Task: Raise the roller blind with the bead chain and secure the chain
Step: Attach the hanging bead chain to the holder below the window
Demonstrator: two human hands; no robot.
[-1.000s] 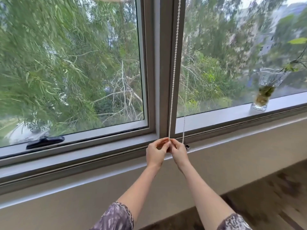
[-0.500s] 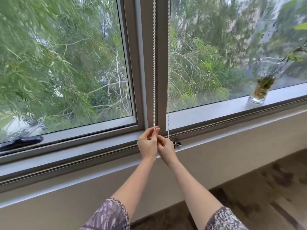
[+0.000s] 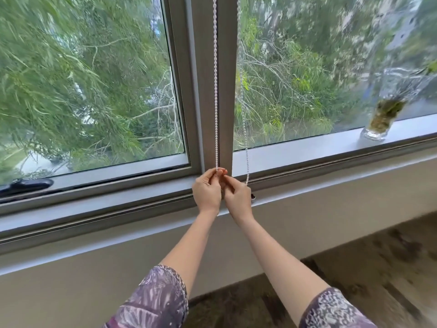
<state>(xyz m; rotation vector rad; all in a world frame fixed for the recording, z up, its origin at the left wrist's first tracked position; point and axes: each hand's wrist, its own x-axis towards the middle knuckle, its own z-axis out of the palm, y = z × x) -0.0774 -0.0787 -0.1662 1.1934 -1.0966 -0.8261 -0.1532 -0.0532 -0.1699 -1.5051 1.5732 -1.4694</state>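
The left hand pinches the chain at the frame. The right hand, touching it, grips the chain's lower part.

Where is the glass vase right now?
In the head view, the glass vase stands on the window sill at far right, well away from both hands and the bead chain.

White beads, grey frame, purple sleeves.
The white bead chain hung against the grey metal window frame; the short fabric sleeves carried a purple-and-white leafy print.
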